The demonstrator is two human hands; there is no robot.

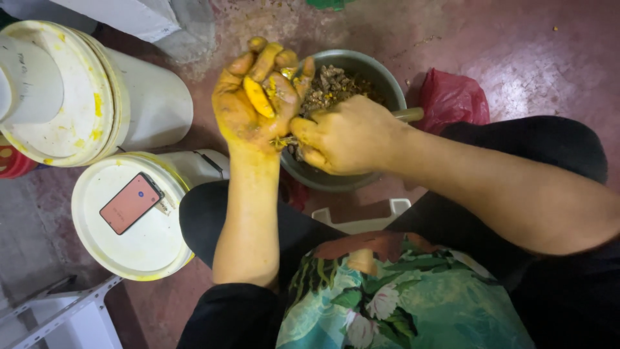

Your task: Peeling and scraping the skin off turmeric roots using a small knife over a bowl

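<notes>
Two hands: both are working right above the grey bowl [387, 81], so whatever comes loose is dropping straight in.
Left hand [255, 100]: it is sitting at about 10 o'clock of the bowl, palm up and coated in yellow, fingers curling around a peeled yellow root piece [258, 95] to cradle it steady.
Right hand [349, 136]: it is clenching a tool with a pale handle [408, 114] that is poking out toward 3 o'clock; the working end is hidden between the two hands, so I cannot tell what kind of tool it is.
Bowl contents: brownish scraps [332, 84] are piling up toward 12 o'clock inside the bowl, just past the fingertips.
Bowl position: it is resting on the reddish floor [516, 58] between the person's knees, keeping it within close reach.
Red bag [452, 97]: it is lying crumpled at 3 o'clock of the bowl, just beside the rim.
Buckets: two lidded white buckets are standing at 9 o'clock, well clear of the stained hands.
Phone [130, 202]: it is lying flat on the nearer bucket lid [129, 249], up off the floor and away from the mess.
</notes>
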